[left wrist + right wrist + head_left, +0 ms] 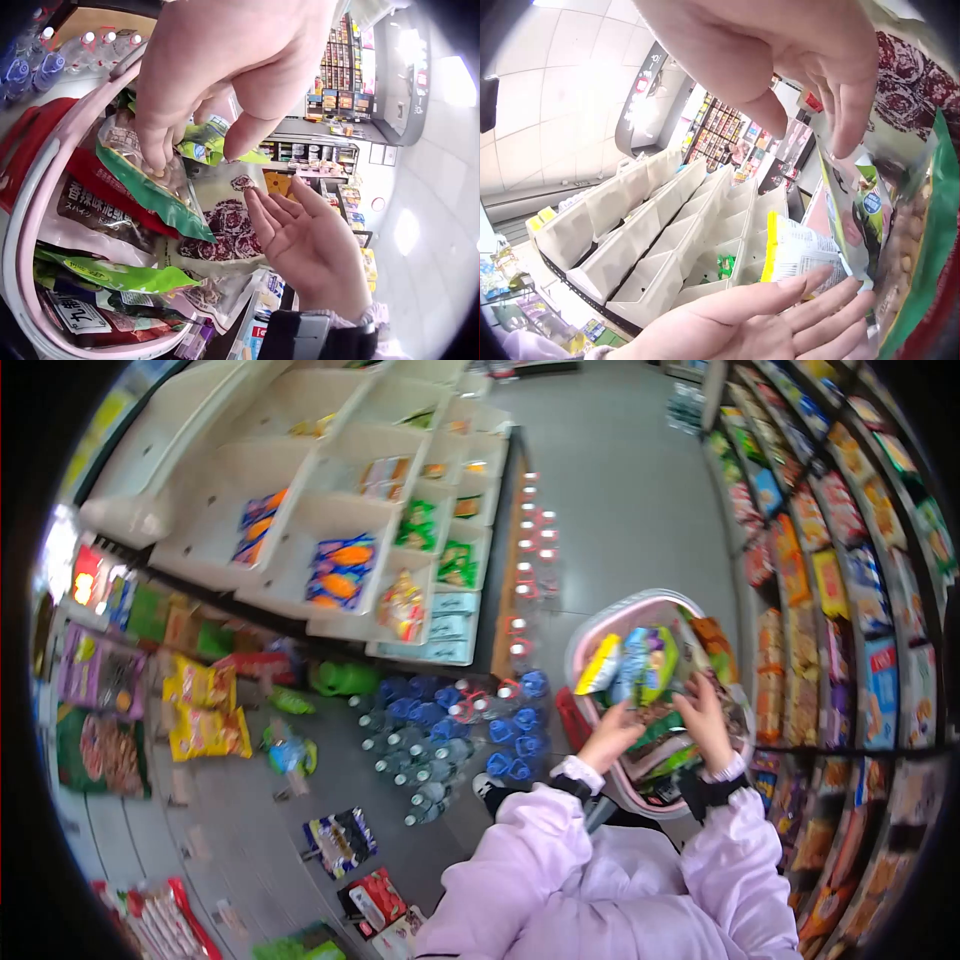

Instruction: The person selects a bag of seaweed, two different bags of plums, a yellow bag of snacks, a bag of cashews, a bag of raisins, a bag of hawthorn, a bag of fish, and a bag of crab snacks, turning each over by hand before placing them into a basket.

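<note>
Guess we're sorting snack bags [180, 196] inside the pink basket [592, 635] rim, left hand [615, 735] and right hand [704, 720] loose; next needs pinching.

- Btwn L hand [613, 735] & R hand [706, 725]: narrow gap above snack packs [630, 660]; packs block way down.
- Basket rim [655, 598] stands round packs; way in = from above.
- L of basket: water bottles [430, 740] crowd floor; red item [572, 722] just beside basket wall.
- R: stocked shelf [830, 752] nr basket, tight squeeze.
- Far side: aisle floor [600, 490] gives room to pass.
- Upper L: bin rack [300, 470] blocks, red-capped bottles [525, 550] along its edge.
</note>
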Motion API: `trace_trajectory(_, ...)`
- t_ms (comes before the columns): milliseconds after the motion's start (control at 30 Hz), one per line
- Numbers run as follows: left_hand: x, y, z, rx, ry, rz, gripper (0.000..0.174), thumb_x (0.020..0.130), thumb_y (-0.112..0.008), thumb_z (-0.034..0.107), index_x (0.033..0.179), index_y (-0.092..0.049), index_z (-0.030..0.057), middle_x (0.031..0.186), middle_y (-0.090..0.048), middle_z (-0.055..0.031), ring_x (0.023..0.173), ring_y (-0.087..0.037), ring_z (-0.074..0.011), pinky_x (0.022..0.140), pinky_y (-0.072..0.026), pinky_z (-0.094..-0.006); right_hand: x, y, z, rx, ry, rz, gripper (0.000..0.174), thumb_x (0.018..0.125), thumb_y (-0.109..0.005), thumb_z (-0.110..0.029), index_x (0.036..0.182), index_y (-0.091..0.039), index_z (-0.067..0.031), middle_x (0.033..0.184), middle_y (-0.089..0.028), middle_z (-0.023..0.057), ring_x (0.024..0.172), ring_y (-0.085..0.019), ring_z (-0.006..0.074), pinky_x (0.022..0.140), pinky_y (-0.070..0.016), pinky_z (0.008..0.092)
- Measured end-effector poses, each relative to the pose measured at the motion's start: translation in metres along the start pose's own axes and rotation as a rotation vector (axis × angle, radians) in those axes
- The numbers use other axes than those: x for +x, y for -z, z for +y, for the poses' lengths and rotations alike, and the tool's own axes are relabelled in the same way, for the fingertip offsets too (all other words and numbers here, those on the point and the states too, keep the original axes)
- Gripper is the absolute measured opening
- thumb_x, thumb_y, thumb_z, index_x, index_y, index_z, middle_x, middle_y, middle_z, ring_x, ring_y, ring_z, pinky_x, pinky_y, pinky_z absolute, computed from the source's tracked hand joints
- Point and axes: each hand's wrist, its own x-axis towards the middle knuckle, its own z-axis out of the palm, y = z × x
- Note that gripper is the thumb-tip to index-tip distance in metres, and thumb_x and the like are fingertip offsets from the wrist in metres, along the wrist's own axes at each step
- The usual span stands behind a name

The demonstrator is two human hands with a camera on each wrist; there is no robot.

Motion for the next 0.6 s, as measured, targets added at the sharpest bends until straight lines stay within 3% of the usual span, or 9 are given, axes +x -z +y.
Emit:
trace_trajectory(67,0.015,0.012,-0.02,0.081,-0.301,-0.191,0.049,0.076,-0.053,0.005,0.123,-0.04,0.0008,0.109,-0.052,-0.0094,0.101,-0.049,-0.0168,0.086,-0.0391,-0.0291,-0.012,0.009,-0.01,-0.034,0.058,-0.081,0.055,0.08,-0.058,-0.01,0.126,-0.031,0.0028,0.12,-0.042,0.0171,0.097,-0.053,0.0206,0.078,-0.0455,0.029)
trace_trajectory(100,-0.002,0.01,-0.008,0.088,-0.311,-0.151,0.043,0.075,-0.053,0.005,0.117,-0.045,-0.0003,0.107,-0.054,-0.0094,0.1,-0.05,-0.0163,0.085,-0.0398,-0.0279,-0.022,0.011,-0.024,-0.02,0.035,-0.123,0.051,0.081,-0.055,-0.006,0.126,-0.032,0.0006,0.122,-0.04,0.0152,0.104,-0.049,0.0203,0.084,-0.0428,0.029)
trace_trajectory(133,-0.018,0.008,0.005,0.096,-0.323,-0.107,0.039,0.074,-0.052,0.005,0.112,-0.049,-0.0015,0.104,-0.055,-0.0095,0.099,-0.05,-0.0157,0.083,-0.0405,-0.0267,-0.023,0.013,-0.003,0.04,0.073,-0.163,0.05,0.081,-0.054,-0.005,0.126,-0.033,-0.0003,0.123,-0.04,0.0135,0.109,-0.045,0.0205,0.088,-0.04,0.0294)
trace_trajectory(200,-0.009,0.028,-0.021,0.286,-0.225,-0.009,0.036,0.075,-0.051,0.005,0.11,-0.05,-0.0024,0.099,-0.056,-0.0094,0.092,-0.053,-0.0161,0.078,-0.0433,-0.0279,-0.032,0.018,0.005,0.155,0.033,-0.269,0.047,0.081,-0.052,-0.002,0.125,-0.034,0.0001,0.12,-0.043,0.013,0.111,-0.044,0.021,0.09,-0.0377,0.0299)
trace_trajectory(300,-0.03,0.057,-0.032,0.305,-0.241,0.104,0.026,0.074,-0.05,0.006,0.098,-0.053,-0.0049,0.079,-0.057,-0.0099,0.062,-0.055,-0.0141,0.055,-0.0455,-0.0275,-0.049,0.005,-0.018,0.177,-0.031,-0.364,0.04,0.08,-0.049,0.001,0.119,-0.04,0.0003,0.111,-0.048,0.0108,0.101,-0.048,0.019,0.085,-0.0402,0.0288)
trace_trajectory(333,-0.042,0.069,-0.025,0.228,-0.196,0.039,0.027,0.075,-0.051,0.008,0.099,-0.053,-0.0044,0.081,-0.058,-0.0093,0.063,-0.055,-0.0141,0.057,-0.0457,-0.0268,-0.059,0.002,-0.037,0.127,-0.103,-0.405,0.038,0.08,-0.049,0.002,0.117,-0.042,0.0009,0.108,-0.05,0.0105,0.099,-0.049,0.0181,0.083,-0.0409,0.0283)
trace_trajectory(400,-0.079,0.095,-0.007,0.125,-0.118,0.081,0.024,0.079,-0.052,0.008,0.102,-0.052,-0.0003,0.084,-0.058,-0.0066,0.071,-0.056,-0.0123,0.062,-0.0455,-0.0258,-0.067,-0.016,-0.06,0.116,-0.101,-0.465,0.034,0.078,-0.05,0.003,0.112,-0.045,0.002,0.101,-0.053,0.0099,0.095,-0.051,0.0165,0.081,-0.0416,0.0271)
trace_trajectory(467,-0.104,0.131,-0.012,0.16,-0.195,0.208,0.025,0.08,-0.052,0.01,0.104,-0.052,0.002,0.086,-0.059,-0.0057,0.071,-0.057,-0.0123,0.061,-0.0453,-0.0252,-0.069,-0.04,-0.076,0.115,-0.04,-0.546,0.028,0.077,-0.052,0.002,0.105,-0.048,0.0018,0.095,-0.055,0.0076,0.088,-0.054,0.0148,0.077,-0.0428,0.0253)
trace_trajectory(600,-0.165,0.201,0.005,0.055,-0.111,0.449,0.029,0.08,-0.055,0.015,0.107,-0.052,0.0045,0.09,-0.06,-0.0052,0.075,-0.057,-0.011,0.064,-0.0452,-0.0232,-0.071,-0.102,-0.092,0.182,-0.038,-0.672,0.024,0.078,-0.051,0.003,0.102,-0.049,0.0011,0.093,-0.056,0.0067,0.085,-0.055,0.0131,0.075,-0.0446,0.0238)
